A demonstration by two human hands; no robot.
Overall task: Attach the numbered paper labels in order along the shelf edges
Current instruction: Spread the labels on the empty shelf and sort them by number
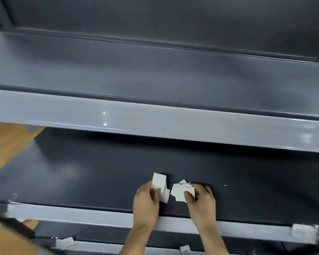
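Over dark shelf (99, 172), left hand (145, 201) pinching upright labels (159, 182), right hand (201, 199) gripping fanned labels (180, 192) (numbers unreadable)

- There is one camera, worn on the person's head.
- It looks forward and down at a gray shelf (155, 124).
- It is close: both hands (145, 201) sit low in the middle.
- The wide view bends the shelf edges.

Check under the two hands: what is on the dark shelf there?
Left hand and right hand each hold a bunch of white paper labels over the dark shelf. Numbers unreadable; the shelf under the palms is hidden.
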